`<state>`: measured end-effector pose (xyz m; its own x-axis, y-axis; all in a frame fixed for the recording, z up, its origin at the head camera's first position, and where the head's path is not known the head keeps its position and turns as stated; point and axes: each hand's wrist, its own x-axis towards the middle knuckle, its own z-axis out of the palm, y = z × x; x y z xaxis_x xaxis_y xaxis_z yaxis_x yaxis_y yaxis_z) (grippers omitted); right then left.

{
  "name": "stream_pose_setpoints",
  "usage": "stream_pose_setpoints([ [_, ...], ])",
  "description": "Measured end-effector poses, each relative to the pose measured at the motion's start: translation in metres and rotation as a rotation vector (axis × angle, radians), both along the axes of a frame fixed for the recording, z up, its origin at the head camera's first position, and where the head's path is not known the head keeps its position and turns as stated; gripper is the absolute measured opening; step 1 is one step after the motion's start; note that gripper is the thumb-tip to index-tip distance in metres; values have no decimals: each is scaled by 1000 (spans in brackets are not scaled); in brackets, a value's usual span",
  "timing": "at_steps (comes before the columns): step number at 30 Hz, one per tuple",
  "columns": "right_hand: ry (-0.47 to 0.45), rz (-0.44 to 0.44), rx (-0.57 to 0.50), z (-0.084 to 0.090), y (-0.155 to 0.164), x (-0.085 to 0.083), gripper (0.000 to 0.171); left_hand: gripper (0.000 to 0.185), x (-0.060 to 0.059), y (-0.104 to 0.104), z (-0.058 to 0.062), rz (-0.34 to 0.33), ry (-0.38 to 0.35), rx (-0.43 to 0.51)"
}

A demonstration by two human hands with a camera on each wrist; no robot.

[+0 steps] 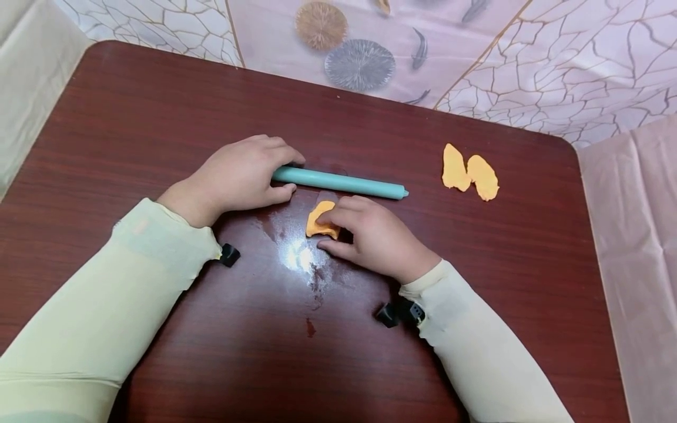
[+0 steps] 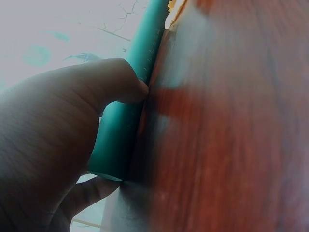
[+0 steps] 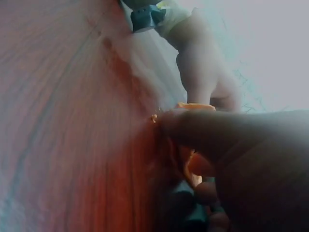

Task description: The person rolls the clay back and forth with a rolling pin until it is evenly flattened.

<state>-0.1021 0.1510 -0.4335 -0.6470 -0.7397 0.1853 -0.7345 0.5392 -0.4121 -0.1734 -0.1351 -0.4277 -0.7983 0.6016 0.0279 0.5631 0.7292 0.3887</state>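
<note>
While gripping: roller (image 1: pixel 338 183), orange dough (image 1: pixel 319 218).

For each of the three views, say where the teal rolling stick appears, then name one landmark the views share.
Head: teal rolling stick lies mid-table, left hand gripping its end.
Left wrist: it runs from bottom centre to the top.
Right wrist: cannot tell; blurred.
Shared landmark: the red-brown table.
</note>
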Motion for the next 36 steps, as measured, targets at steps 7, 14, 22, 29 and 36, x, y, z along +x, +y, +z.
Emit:
stream_pose_setpoints([
  [7,31,27,119,14,-1,-2,13,49,1,-2,0,2,-9,-7],
  [14,-74,0,95,25,-2,-14,10,49,2,-1,-1,-6,-7,-4],
  [22,-158,-86,20,42,4,-35,7,48,0,-1,0,-9,8,6],
  [29,-244,-185,5,55,11,-46,6,49,-1,1,1,-12,3,3],
  [36,-298,-247,24,71,25,-53,7,47,1,-1,1,-10,-2,-6],
])
